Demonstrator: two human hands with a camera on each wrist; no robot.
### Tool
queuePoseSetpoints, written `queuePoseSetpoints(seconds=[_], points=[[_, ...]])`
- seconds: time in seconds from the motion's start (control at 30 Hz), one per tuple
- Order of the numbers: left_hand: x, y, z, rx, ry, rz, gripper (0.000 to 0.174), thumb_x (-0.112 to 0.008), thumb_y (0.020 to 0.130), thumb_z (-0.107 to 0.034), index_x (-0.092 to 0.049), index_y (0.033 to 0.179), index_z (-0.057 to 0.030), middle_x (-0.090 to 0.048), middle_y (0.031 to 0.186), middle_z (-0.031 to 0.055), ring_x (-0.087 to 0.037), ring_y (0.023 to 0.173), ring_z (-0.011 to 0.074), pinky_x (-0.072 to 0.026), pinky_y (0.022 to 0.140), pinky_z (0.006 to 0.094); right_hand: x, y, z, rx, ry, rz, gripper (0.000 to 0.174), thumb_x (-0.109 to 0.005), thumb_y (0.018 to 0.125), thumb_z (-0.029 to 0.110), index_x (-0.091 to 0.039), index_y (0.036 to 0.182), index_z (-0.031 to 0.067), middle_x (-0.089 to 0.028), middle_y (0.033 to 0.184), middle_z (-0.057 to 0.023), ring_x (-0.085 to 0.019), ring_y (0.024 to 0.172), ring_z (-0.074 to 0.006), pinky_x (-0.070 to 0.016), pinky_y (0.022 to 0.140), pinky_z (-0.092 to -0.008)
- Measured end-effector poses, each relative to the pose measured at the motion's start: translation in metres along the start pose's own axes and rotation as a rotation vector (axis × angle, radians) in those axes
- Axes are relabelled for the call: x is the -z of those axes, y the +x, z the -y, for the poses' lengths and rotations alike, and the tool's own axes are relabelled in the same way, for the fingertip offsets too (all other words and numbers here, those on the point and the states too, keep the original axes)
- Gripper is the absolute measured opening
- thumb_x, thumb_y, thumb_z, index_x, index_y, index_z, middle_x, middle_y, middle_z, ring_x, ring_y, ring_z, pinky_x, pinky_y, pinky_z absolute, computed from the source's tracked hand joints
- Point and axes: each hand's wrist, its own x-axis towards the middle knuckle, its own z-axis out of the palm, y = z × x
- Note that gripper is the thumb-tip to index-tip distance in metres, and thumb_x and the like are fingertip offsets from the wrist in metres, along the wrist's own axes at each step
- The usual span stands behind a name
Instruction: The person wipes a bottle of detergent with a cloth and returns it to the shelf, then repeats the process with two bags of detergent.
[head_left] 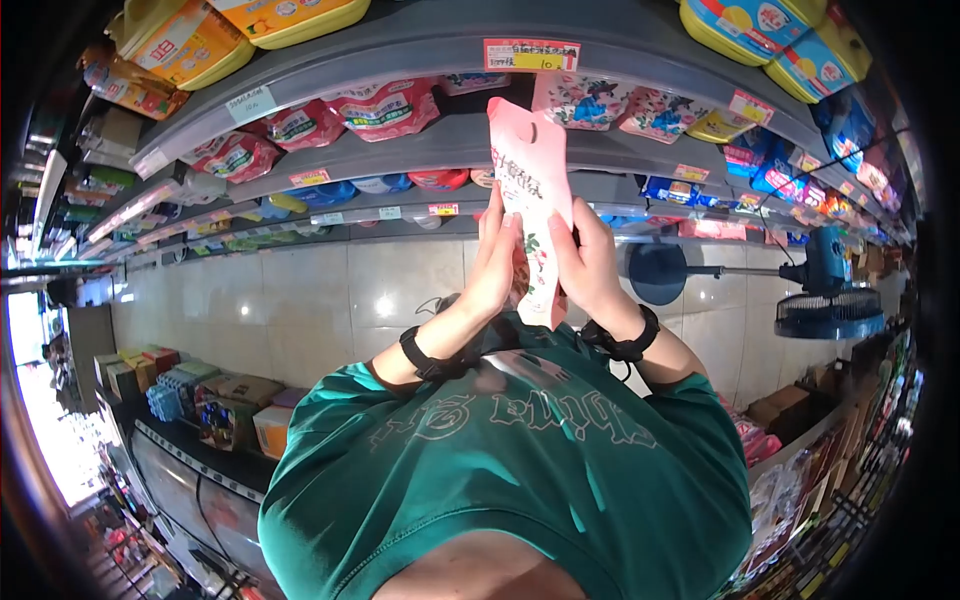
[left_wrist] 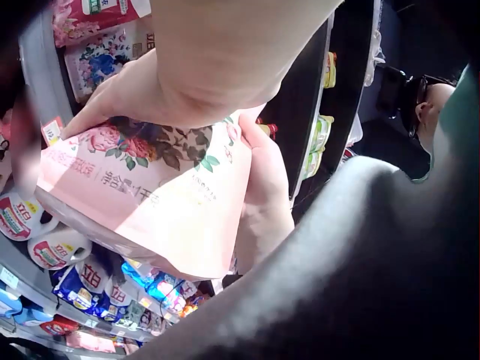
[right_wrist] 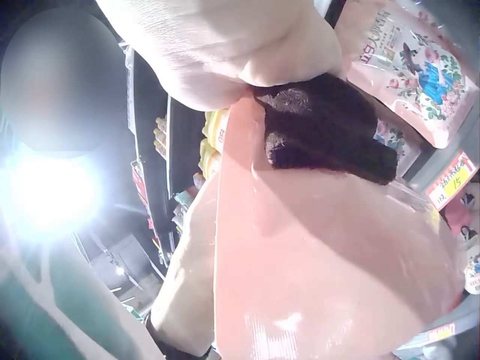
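Note:
Both hands hold a pink detergent pouch (head_left: 530, 165) upright in front of the chest, near the shelf. My left hand (head_left: 490, 262) grips its left side. On the right side, my right hand (head_left: 592, 262) has its thumb on the near face. In the left wrist view the pouch (left_wrist: 169, 225) shows printed roses and leaves, with the left hand (left_wrist: 195, 82) across its top and the right hand (left_wrist: 262, 199) at its far edge. The right wrist view shows a plain pink face of the pouch (right_wrist: 322, 255). Fingers behind the pouch are hidden.
Shelves ahead carry red pouches (head_left: 380, 108), floral pouches (head_left: 585, 100) and yellow jugs (head_left: 195, 40). A price tag (head_left: 530, 55) is on the shelf edge above the pouch. A fan (head_left: 828, 290) stands at right. Behind at left, boxes (head_left: 270, 430) sit on a counter.

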Motion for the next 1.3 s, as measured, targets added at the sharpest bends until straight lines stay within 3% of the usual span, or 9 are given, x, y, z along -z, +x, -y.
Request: queuePoseSetpoints(seconds=[0.07, 0.1, 0.23, 0.43, 0.67, 0.9, 1.03, 1.1, 1.3], points=[[0.002, 0.000, 0.012, -0.095, -0.006, -0.056, 0.067, -0.037, 0.105, -0.041, -0.007, 0.159, -0.0137, -0.038, 0.146, 0.0055, -0.049, 0.112, 0.0139, -0.0428, 0.094, 0.0355, 0.006, 0.002, -0.004, 0.002, 0.053, -0.003, 0.011, -0.056, 0.096, 0.008, -0.056, 0.097, -0.0025, -0.058, 0.077, -0.0164, -0.057, 0.065, -0.0275, -0.0450, 0.060, -0.0351], [-0.005, -0.004, -0.002, -0.035, -0.143, -0.101, 0.062, -0.039, 0.106, -0.029, -0.013, 0.156, -0.0037, -0.035, 0.142, 0.0123, -0.039, 0.131, 0.0239, -0.0327, 0.109, 0.0352, 0.010, 0.003, -0.006, 0.003, 0.037, -0.002, 0.011, -0.056, 0.096, 0.007, -0.056, 0.097, -0.0034, -0.057, 0.077, -0.0161, -0.057, 0.065, -0.0255, -0.0455, 0.061, -0.0346], [0.019, 0.007, -0.014, 0.092, -0.053, -0.149, 0.067, -0.051, 0.101, -0.040, -0.021, 0.153, -0.0109, -0.045, 0.133, 0.0046, -0.046, 0.123, 0.0204, -0.0356, 0.103, 0.0453, 0.021, 0.006, -0.026, 0.091, 0.100, 0.033, 0.013, -0.054, 0.097, 0.006, -0.059, 0.104, -0.0031, -0.061, 0.082, -0.0133, -0.059, 0.070, -0.0202, -0.0469, 0.065, -0.0320], [0.079, 0.046, -0.002, 0.094, -0.479, 0.463, 0.071, -0.075, 0.087, -0.027, -0.040, 0.145, -0.0039, -0.052, 0.142, 0.0094, -0.050, 0.129, 0.0218, -0.0367, 0.109, 0.0400, 0.045, 0.010, -0.038, 0.034, 0.220, 0.265, 0.020, -0.055, 0.095, 0.004, -0.060, 0.113, -0.0035, -0.065, 0.090, -0.0109, -0.063, 0.077, -0.0165, -0.0487, 0.070, -0.0297], [0.069, 0.056, 0.035, 0.137, -0.660, 0.396, 0.069, -0.077, 0.084, -0.027, -0.046, 0.141, -0.0038, -0.057, 0.137, 0.0103, -0.054, 0.127, 0.0248, -0.0396, 0.109, 0.0417, 0.051, 0.011, -0.056, 0.051, 0.180, 0.335, 0.022, -0.060, 0.091, 0.004, -0.062, 0.111, -0.0032, -0.064, 0.090, -0.0098, -0.062, 0.074, -0.0134, -0.0479, 0.065, -0.0263], [0.051, 0.075, 0.009, 0.068, -0.621, 0.049, 0.027, -0.064, 0.096, -0.026, -0.060, 0.117, -0.0096, -0.069, 0.099, 0.0014, -0.058, 0.073, 0.0087, -0.0499, 0.067, 0.0262, 0.051, 0.027, -0.081, -0.201, 0.213, 0.189, 0.019, -0.071, 0.088, 0.009, -0.064, 0.103, -0.0004, -0.069, 0.079, -0.0041, -0.063, 0.069, -0.0086, -0.0493, 0.064, -0.0232], [0.063, 0.104, -0.019, 0.038, -0.630, -0.006, 0.037, -0.055, 0.100, -0.029, -0.052, 0.129, -0.0062, -0.064, 0.122, 0.0092, -0.063, 0.093, 0.0175, -0.0528, 0.078, 0.0336, 0.044, 0.030, -0.121, -0.216, 0.236, 0.020, 0.019, -0.070, 0.092, 0.015, -0.063, 0.103, 0.0004, -0.068, 0.083, -0.0017, -0.060, 0.073, -0.0065, -0.0488, 0.068, -0.0228], [0.067, 0.112, -0.034, 0.039, -0.595, 0.003, 0.044, -0.051, 0.102, -0.026, -0.043, 0.140, -0.0056, -0.056, 0.136, 0.0144, -0.053, 0.127, 0.0303, -0.0429, 0.107, 0.0481, 0.047, 0.028, -0.124, -0.243, 0.254, 0.022, 0.019, -0.069, 0.093, 0.015, -0.063, 0.103, 0.0004, -0.068, 0.087, -0.0021, -0.061, 0.078, -0.0070, -0.0487, 0.071, -0.0232], [0.068, 0.135, -0.063, 0.087, -0.514, -0.104, 0.034, -0.050, 0.103, -0.025, -0.050, 0.132, -0.0066, -0.060, 0.129, 0.0116, -0.059, 0.118, 0.0277, -0.0464, 0.103, 0.0465, 0.052, 0.028, -0.106, -0.341, 0.304, 0.165, 0.021, -0.067, 0.095, 0.016, -0.062, 0.108, 0.0010, -0.066, 0.091, -0.0017, -0.060, 0.083, -0.0071, -0.0480, 0.075, -0.0232]])
